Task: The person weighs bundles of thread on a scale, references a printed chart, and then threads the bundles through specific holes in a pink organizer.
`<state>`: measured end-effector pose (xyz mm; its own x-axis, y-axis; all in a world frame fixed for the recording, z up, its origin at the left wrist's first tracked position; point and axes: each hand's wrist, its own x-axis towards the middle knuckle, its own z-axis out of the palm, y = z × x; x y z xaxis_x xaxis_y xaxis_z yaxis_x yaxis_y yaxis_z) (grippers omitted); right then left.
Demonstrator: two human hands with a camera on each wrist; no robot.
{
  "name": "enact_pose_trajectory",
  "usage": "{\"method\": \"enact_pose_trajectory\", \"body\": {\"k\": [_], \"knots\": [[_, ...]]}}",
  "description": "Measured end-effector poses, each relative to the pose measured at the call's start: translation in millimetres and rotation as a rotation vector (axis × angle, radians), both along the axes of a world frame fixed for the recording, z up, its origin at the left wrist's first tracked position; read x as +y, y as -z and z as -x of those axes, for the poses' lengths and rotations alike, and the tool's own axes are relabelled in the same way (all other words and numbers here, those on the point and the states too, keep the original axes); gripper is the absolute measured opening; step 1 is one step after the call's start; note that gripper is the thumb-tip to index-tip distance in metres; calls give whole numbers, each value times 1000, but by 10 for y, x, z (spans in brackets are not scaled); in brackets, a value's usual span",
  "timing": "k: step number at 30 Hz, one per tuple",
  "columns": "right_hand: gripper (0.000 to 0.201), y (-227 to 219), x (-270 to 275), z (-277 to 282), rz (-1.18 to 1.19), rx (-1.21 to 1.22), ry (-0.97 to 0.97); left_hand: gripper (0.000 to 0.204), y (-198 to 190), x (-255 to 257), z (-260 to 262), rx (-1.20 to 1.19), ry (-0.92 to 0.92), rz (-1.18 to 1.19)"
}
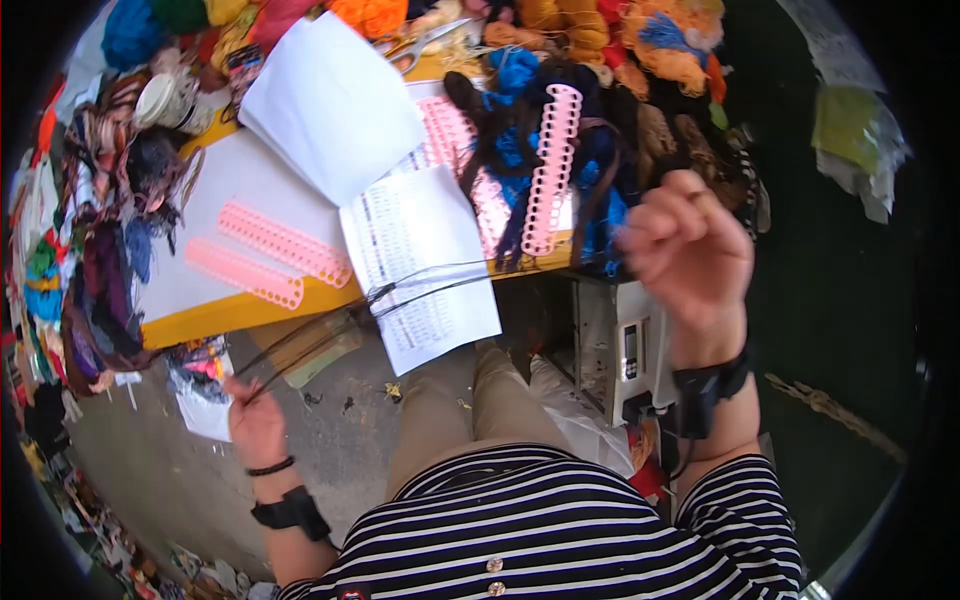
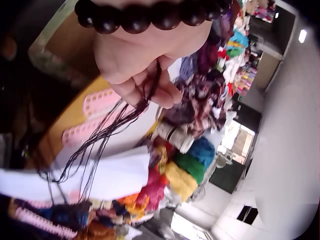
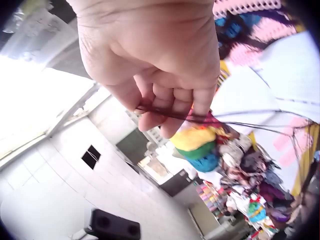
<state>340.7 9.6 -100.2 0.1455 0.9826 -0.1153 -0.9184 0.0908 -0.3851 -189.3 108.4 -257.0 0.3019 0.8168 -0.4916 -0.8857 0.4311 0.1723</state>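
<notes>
Dark thin threads (image 1: 380,293) stretch between the two hands, over the lower part of a printed sheet (image 1: 425,250). The left hand (image 1: 258,425), low at the left, grips one end of them; in the left wrist view the strands (image 2: 100,132) fan out from its curled fingers. The right hand (image 1: 695,250), raised at the right and blurred, pinches the other end, seen in the right wrist view as a dark strand (image 3: 175,114) across the fingers. Pink perforated cards (image 1: 285,240) lie on the table at the left; another pink card (image 1: 552,170) rests on dark and blue yarn.
A blank white sheet (image 1: 330,110) overlaps the printed one. Scissors (image 1: 425,45) and colourful yarn bundles (image 1: 570,30) fill the table's back. More yarn hangs at the left. Below the yellow table edge (image 1: 240,311) stands a white cabinet (image 1: 605,340) at the right.
</notes>
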Motion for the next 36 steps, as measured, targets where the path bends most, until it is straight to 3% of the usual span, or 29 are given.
{"method": "enact_pose_trajectory", "body": {"k": [1, 4, 6, 9, 10, 14, 17, 18, 20, 21, 23, 24, 25, 26, 27, 28, 29, 30, 31, 34, 36], "knots": [[11, -243, -142, -206, 109, -51, 73, 34, 60, 22, 285, -5, -26, -15], [16, -508, -651, -909, 161, -326, 209, 33, 298, 151, 1234, 375, -335, 251], [13, -586, -996, -1379, 324, -488, 380, 30, 331, 234, 1755, 545, -351, 320], [14, -581, -1614, -2285, 311, -521, 423, 30, 490, 378, 2800, 781, -193, 211], [8, -622, -1775, -2508, 351, -541, 467, 29, 246, 479, 2566, 940, -367, 366], [10, -726, -2380, -3260, 694, -719, 884, 28, -133, 669, 2921, 1199, -419, 305], [10, -794, -2944, -3858, 734, -745, 940, 24, -409, 655, 2864, 1330, -396, 300], [9, -794, -2628, -3480, 788, -795, 934, 23, -462, 655, 2830, 1361, -383, 310], [6, -830, -1808, -2508, 901, -893, 917, 25, -416, 648, 2592, 1140, -272, 228], [7, -647, -1702, -2331, 752, -875, 652, 28, -474, 596, 2041, 1055, -174, 170], [14, -384, -987, -1191, 801, -1127, 487, 28, -525, 468, 1157, 833, 56, 45], [11, -340, -758, -775, 834, -1194, 297, 28, -717, 377, 549, 752, 112, 88], [10, -397, -530, -334, 792, -1208, 118, 26, -509, 353, 588, 471, 281, -39], [13, -349, -405, -50, 750, -1240, -31, 27, -537, 328, 344, 380, 379, -108], [15, -299, -269, 217, 518, -1383, -70, 28, -705, 271, 3, 378, 407, -174], [15, -362, -122, 459, 244, -1784, 22, 26, -906, 247, -289, 299, 468, -230], [12, -363, -14, 667, 143, -1793, 57, 28, -1069, 202, -505, 352, 456, -246], [13, -523, 114, 838, 61, -1718, -61, 30, -1230, 172, -691, 405, 439, -266], [14, -731, 184, 1021, 231, -1606, -320, 30, -1412, 159, -852, 456, 490, -335], [16, -1102, 404, 1421, 164, -1540, -485, 32, -1964, 100, -1262, 574, 607, -532], [16, -1292, 491, 1575, 76, -1644, -429, 33, -2213, 20, -1472, 552, 643, -641]]}}
